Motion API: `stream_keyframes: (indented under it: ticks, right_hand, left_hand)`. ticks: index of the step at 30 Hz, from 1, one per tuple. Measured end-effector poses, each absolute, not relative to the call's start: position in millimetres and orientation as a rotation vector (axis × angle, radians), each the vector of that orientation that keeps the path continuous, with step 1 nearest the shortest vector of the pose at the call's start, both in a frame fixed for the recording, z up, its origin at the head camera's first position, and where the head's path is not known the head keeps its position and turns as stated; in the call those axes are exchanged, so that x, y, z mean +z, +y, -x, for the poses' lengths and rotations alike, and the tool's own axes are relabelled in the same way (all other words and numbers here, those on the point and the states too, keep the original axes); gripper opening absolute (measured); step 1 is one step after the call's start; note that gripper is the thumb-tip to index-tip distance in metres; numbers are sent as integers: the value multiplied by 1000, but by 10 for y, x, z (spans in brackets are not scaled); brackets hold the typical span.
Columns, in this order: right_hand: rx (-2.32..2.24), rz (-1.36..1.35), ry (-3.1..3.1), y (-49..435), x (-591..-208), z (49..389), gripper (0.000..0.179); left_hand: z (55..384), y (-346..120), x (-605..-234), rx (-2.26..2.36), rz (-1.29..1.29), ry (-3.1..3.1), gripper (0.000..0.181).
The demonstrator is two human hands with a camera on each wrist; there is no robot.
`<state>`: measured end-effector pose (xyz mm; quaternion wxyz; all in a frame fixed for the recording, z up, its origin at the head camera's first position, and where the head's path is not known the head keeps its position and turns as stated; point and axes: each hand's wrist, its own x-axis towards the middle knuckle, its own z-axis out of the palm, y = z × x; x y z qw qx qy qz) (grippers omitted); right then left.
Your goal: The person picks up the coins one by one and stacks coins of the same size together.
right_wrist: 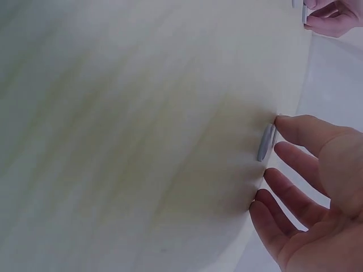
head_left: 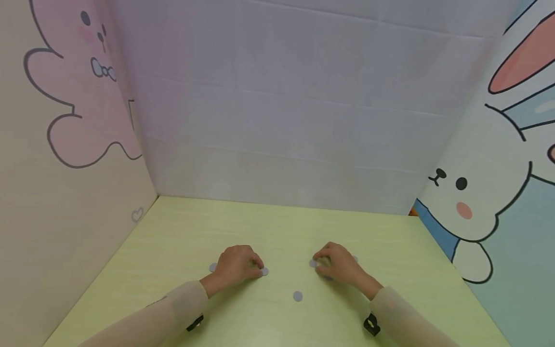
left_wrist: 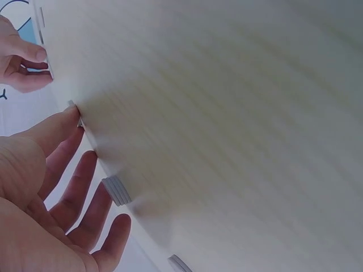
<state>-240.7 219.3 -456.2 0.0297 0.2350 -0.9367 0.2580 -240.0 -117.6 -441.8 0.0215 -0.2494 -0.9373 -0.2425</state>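
Observation:
My left hand is low over the table, its thumb and index finger pinching a small flat grey disc at the edges. In the left wrist view, a short stack of grey discs stands by the other fingers of that hand. To the right, my right hand holds another grey disc between thumb and index fingertips, the other fingertips down at the table. Close to that disc, the right wrist view has one more grey disc. A single grey disc lies between the hands, nearer me.
Left of my left hand sits a grey disc, and another disc peeks out behind my right hand. The pale yellow table is bounded by a white back panel and side panels with cartoon animals.

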Motion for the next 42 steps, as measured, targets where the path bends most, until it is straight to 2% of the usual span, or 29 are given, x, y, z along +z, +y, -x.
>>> stream_keyframes:
  ticks: [12,23,42]
  right_hand:
    - [881,-623,-2871,2141,-4605,2392,9]
    - [857,-696,-2812,2014,-4655,2433,8]
    - [870,-725,-2821,1784,-4512,2339,7]
  left_hand:
    - [2378,-1186,-4423,-759,766,-2901,8]
    - [2393,-1170,-4404,-741,747,-2918,9]
    - [2323,-1134,-4250,-725,741,-2925,8]
